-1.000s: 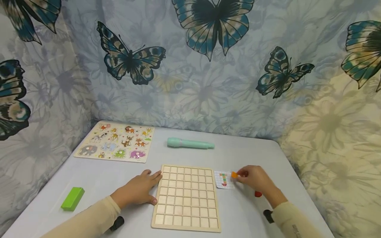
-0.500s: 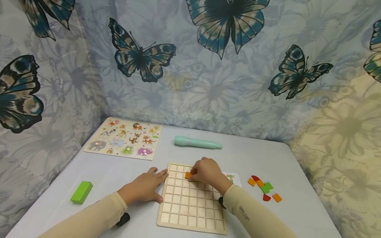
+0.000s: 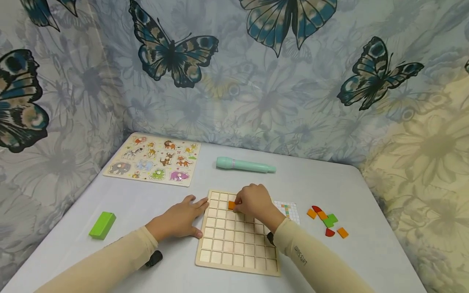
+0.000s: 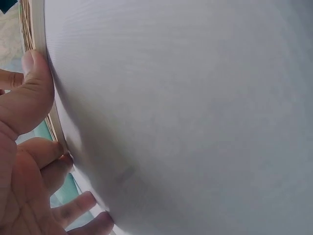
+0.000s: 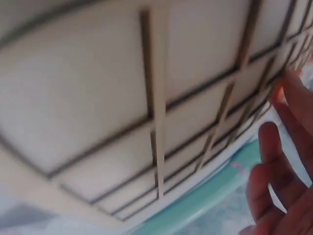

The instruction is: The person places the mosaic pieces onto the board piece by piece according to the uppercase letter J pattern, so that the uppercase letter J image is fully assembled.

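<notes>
The right hand [image 3: 256, 203] arches over the wooden grid board [image 3: 229, 247], knuckles up, its thumb and fingertips drawn close in a narrow pinch on an orange tile [image 3: 231, 205]. That tile is at the board's far part, in the third column from the left; whether it sits fully in its cell cannot be told. The left hand [image 3: 179, 219] lies flat with fingers spread and relaxed, thumb and fingertips touching the board's left edge. Just right of the board is a patterned card [image 3: 287, 210], partly behind the right forearm; farther right lie loose orange, green and red pieces [image 3: 328, 223]. The white table [image 3: 315, 183] also bears a green block [image 3: 102, 225] at left, an animal puzzle [image 3: 154, 156] at far left and a mint-green wand-shaped object [image 3: 245, 165]. Behind hangs butterfly-and-flower fabric [image 3: 256, 106].
</notes>
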{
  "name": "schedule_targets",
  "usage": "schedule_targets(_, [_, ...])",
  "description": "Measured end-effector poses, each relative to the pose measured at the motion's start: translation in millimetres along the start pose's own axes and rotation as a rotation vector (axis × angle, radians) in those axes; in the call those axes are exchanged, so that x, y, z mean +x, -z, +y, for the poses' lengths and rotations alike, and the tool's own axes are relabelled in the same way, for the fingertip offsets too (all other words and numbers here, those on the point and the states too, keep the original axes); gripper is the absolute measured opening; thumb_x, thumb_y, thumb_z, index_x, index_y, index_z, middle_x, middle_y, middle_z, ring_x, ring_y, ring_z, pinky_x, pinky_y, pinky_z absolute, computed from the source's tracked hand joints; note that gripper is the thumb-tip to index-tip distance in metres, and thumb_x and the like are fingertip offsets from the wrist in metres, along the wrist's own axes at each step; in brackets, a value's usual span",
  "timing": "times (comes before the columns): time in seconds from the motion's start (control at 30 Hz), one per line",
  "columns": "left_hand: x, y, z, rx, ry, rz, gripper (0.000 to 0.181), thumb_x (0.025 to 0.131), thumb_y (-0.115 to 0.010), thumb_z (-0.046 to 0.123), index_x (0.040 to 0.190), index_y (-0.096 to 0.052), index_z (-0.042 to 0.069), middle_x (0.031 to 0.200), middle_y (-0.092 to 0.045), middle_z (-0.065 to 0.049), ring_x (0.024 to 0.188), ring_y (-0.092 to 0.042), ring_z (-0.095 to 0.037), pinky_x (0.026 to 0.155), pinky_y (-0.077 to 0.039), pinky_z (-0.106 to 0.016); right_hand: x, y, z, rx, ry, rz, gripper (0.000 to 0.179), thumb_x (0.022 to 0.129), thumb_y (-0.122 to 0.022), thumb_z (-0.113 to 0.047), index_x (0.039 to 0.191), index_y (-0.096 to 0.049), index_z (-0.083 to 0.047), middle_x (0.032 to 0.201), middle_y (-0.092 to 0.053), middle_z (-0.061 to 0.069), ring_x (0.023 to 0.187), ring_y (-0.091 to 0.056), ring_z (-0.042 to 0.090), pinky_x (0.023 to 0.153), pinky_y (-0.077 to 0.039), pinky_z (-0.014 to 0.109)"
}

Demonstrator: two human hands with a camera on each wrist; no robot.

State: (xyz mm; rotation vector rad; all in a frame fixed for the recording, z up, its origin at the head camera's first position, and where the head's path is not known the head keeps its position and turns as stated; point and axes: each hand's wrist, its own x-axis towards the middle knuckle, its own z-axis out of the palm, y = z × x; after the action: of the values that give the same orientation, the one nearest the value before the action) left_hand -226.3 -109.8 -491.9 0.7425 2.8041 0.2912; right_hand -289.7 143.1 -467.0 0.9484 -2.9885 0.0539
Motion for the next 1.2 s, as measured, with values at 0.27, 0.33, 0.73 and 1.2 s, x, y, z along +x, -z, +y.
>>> schedule_targets(0.27, [-2.1,-0.1,4.4,0.005,0.003,-0.005,0.098,0.075,-0.075,0.056,0.152,-0.037,0.01,0.158,-0.03,-0.001,0.141,-0.025,-0.038,0.098,-0.043,-0.05,-2.4,2.4,3.1,0.125,-0.008,-0.043,0.023,0.081,-0.08,-0.041,0.099,-0.079,-0.027,0.08,-0.067,-0.013,0.071,-0.057,0.005,0.06,-0.046,0.025])
schedule_targets(0.33, [-2.3,-0.2,5.5,0.0,0.006,-0.005,0.097,0.075,-0.075,0.056,0.152,-0.037,0.01,0.158,-0.03,-0.001,0.141,-0.025,-0.038,0.097,-0.044,-0.05,-1.8,1.2,1.9,0.105,0.005,-0.057,0.02,0.082,-0.078,-0.041,0.098,-0.08,-0.029,0.08,-0.067,-0.014,0.072,-0.058,0.005,0.061,-0.046,0.025])
schedule_targets(0.73, [6.9,5.0,9.7,-0.016,-0.013,0.001,0.098,0.076,-0.075,0.054,0.153,-0.035,0.009,0.158,-0.029,-0.003,0.142,-0.023,-0.04,0.097,-0.043,-0.053,-47.6,44.3,55.0,0.233,-0.198,0.013,0.046,0.082,-0.08,-0.028,0.126,-0.069,-0.021,0.089,-0.066,-0.008,0.056,-0.049,0.01,0.053,-0.042,0.03])
schedule_targets(1.2, [1.7,1.4,9.3,-0.005,0.012,-0.024,0.097,0.075,-0.078,0.052,0.152,-0.037,0.008,0.158,-0.03,-0.003,0.14,-0.024,-0.044,0.098,-0.042,-0.054,-189.2,41.3,199.1,0.29,-0.548,-0.219,0.045,0.086,-0.075,-0.018,0.126,-0.064,-0.002,0.117,-0.063,0.023,0.101,-0.06,0.043,0.072,-0.051,0.05])
